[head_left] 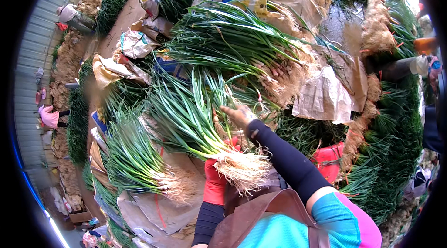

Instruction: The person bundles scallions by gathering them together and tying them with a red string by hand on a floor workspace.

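Note:
My left hand (pixel 214 180), in a red glove, is closed round the lower stalks of a bunch of green onions (pixel 198 138). Its pale, stringy roots (pixel 244 169) point right and its green leaves fan out to the upper left. My bare right hand (pixel 238 116) is just above the bunch, index finger stretched out toward the leaves; its other fingers are partly hidden. A second bunch of green onions (pixel 135 155) lies to the left, on brown sacking. Farther off, a large heap of green onions (pixel 233 38) has its roots to the right.
Brown paper sheets (pixel 326 94) lie right of the heap. A red object (pixel 328 159) sits beside my right forearm. Long stacked rows of green onions (pixel 391 155) stand at right and more (pixel 79 122) at left. Other people (pixel 50 116) are at the left and right edges.

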The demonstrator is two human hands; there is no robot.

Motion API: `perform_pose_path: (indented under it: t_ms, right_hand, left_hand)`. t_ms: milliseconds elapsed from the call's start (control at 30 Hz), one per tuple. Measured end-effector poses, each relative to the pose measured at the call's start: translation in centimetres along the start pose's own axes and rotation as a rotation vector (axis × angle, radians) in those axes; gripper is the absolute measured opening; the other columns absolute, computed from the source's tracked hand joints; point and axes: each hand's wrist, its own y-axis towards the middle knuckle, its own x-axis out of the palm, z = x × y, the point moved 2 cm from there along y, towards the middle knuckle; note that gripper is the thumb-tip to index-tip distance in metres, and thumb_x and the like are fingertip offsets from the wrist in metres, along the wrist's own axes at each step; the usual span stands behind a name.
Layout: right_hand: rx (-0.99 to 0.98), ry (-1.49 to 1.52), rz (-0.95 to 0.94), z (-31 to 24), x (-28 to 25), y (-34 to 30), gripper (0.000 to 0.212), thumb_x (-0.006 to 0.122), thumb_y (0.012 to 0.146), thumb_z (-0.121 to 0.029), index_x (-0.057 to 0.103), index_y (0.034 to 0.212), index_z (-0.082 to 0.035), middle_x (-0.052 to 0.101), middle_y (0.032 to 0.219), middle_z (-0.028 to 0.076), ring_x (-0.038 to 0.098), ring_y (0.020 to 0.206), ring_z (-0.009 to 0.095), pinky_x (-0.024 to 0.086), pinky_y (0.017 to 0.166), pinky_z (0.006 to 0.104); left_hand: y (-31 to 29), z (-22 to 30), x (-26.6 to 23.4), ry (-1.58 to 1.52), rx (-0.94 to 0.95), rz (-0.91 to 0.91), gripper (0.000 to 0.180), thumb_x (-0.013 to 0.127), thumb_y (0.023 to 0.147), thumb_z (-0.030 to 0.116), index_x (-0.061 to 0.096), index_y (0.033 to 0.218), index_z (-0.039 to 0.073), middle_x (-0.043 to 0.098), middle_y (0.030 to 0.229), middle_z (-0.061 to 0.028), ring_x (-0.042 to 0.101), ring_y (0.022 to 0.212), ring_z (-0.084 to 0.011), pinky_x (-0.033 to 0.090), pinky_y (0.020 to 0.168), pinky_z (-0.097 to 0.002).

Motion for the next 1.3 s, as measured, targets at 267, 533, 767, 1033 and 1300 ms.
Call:
perform_pose_path:
  t_ms: [267,533,767,1033,1300]
  right_hand:
    - [-0.093,0.475,0.131,4.9,2.5,-2.5,0.034,0.056,0.085,-0.009,0.05,0.117,0.001,0.058,0.092,0.009,0.053,0.065,0.013,0.051,0.068,0.0252]
    - [-0.028,-1.118,-0.431,7.9,-5.6,-7.1,0.034,0.059,0.078,-0.035,0.064,0.092,-0.005,0.065,0.088,0.012,0.062,0.085,0.026,0.049,0.075,0.0366]
    - [-0.092,-0.715,0.246,-3.3,-2.4,3.0,0.037,0.054,0.081,-0.042,0.062,0.089,-0.007,0.064,0.084,0.015,0.062,0.082,0.031,0.047,0.073,0.0416]
    - [-0.362,-0.66,0.149,-3.8,-1.1,-6.9,0.024,0.051,0.08,-0.029,0.056,0.069,-0.009,0.057,0.056,0.013,0.059,0.056,0.029,0.048,0.052,0.0398]
    - [-0.046,0.153,-0.382,2.1,-1.2,-6.4,0.034,0.058,0.083,-0.03,0.057,0.107,-0.006,0.061,0.081,0.004,0.057,0.066,0.01,0.047,0.06,0.0257]
  left_hand:
    - [0.0,-0.4,-0.6,-0.044,0.047,0.021,0.066,0.062,0.074,0.037,0.041,0.124,-0.001,0.05,0.119,-0.0181,0.051,0.107,-0.0333,0.034,0.101,-0.0462]
    - [-1.2,0.8,0.3,-0.309,0.135,-0.109,0.072,0.061,0.075,0.045,0.037,0.131,0.006,0.041,0.131,-0.0186,0.051,0.106,-0.0289,0.03,0.103,-0.0461]
    - [0.0,3.2,-0.4,-0.43,0.121,-0.513,0.06,0.048,0.087,0.039,0.029,0.137,0.013,0.05,0.12,-0.0135,0.049,0.098,-0.0246,0.021,0.105,-0.0465]
    - [-1.1,1.1,0.1,-0.004,0.184,-0.205,0.078,0.053,0.074,0.059,0.036,0.134,0.011,0.014,0.145,-0.0168,0.014,0.134,-0.0348,0.005,0.109,-0.0485]
    - [-1.5,-0.1,-1.5,-0.074,0.015,-0.083,0.077,0.064,0.072,0.044,0.036,0.13,0.002,0.033,0.136,-0.0188,0.041,0.12,-0.0334,0.026,0.105,-0.0492]
